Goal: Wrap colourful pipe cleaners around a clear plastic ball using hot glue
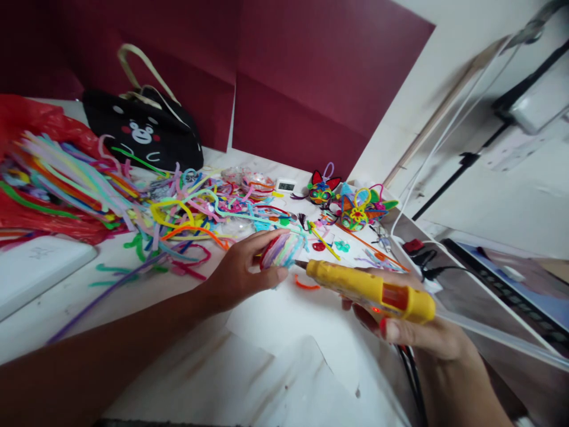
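Observation:
My left hand (242,267) is closed round a rounded craft piece (284,250) covered in rows of pastel and dark red pipe cleaners. In my right hand (413,332) is a yellow hot glue gun (368,287), a red light glowing on its side. The gun's dark nozzle (301,264) points left at the craft piece's right edge; whether they touch I cannot tell. A clear glue stick (498,335) sticks out behind the gun. Below both hands lies white paper (284,326). A short orange pipe cleaner (306,286) rests just under the nozzle.
Loose pipe cleaners (191,207) heap across the left and middle, spilling from a red plastic bag (53,118). Behind stands a black bag (146,133). Finished colourful cat-face ornaments (320,193) sit at the back right. A white box (44,267) lies left; cables (413,379) hang right.

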Motion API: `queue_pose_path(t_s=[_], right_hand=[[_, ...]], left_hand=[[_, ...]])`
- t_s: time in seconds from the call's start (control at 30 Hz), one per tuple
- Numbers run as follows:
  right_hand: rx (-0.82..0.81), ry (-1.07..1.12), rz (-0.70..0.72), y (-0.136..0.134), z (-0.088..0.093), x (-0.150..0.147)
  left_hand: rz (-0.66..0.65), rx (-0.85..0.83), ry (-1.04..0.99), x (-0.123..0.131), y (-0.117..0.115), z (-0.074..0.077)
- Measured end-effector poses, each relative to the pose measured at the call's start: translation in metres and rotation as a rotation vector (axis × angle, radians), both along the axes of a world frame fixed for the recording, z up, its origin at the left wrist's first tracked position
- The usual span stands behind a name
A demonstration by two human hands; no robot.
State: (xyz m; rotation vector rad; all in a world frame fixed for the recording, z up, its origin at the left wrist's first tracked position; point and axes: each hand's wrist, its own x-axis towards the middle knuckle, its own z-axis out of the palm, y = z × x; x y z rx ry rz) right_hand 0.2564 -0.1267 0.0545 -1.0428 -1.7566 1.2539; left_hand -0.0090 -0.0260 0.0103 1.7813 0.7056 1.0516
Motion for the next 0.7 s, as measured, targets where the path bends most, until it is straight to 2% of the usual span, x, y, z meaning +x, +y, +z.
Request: queue_pose_path(t_s=[0.7], right_hand=[[0.037, -0.005, 0.020, 0.0027, -0.0029, 0.0045]], left_hand=[[-0.004, -0.038, 0.000, 0.0004, -0.0011, -0.0001]])
